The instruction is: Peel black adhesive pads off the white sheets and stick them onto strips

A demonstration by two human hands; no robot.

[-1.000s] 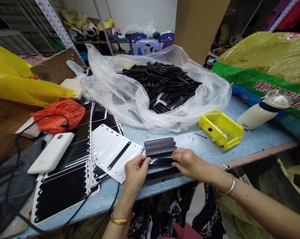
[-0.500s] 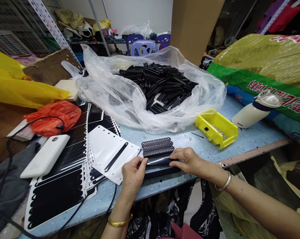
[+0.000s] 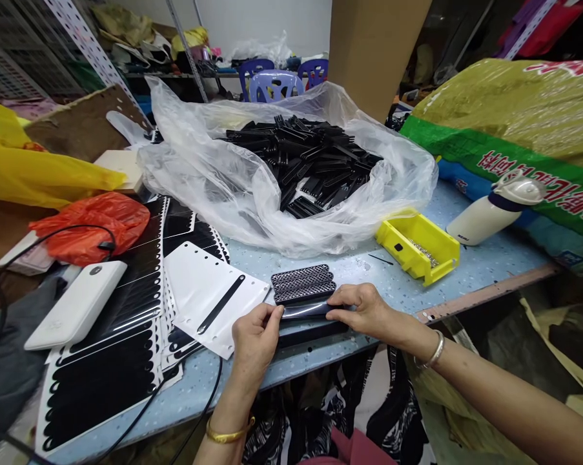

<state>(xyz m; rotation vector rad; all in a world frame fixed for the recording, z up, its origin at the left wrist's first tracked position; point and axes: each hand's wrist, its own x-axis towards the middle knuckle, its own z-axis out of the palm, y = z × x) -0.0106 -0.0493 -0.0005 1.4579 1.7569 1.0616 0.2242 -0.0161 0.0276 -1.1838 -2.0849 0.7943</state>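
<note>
Head view, left hand: your left hand (image 3: 255, 336) pinches the left end of a glossy black strip (image 3: 305, 310); its grip is closed on that end.
Head view, right hand: your right hand (image 3: 363, 308) presses fingers flat on the right end of the same strip, the grip closed around it.
Strip: long, narrow, shiny; it lies at the near edge of the table (image 3: 470, 274), over a longer matte black bar (image 3: 315, 334).
Mesh pieces: two perforated black grilles (image 3: 303, 283), oblong with rounded ends, just beyond the strip.
White sheet: a backing card (image 3: 208, 303) with punched holes and one black strip left on it, just left of your hands.
Black sheets: glossy die-cut sheets (image 3: 121, 349) with scalloped edges, further left.
Bag: a clear crinkled plastic bag (image 3: 214, 174) of black plastic parts, far centre.
Tray: a yellow plastic bin (image 3: 417, 245), right.
Bottle: white, lying on its side (image 3: 489, 213), far right.
Writing: red characters on a green-and-yellow sack (image 3: 514, 129); you cannot read them.
</note>
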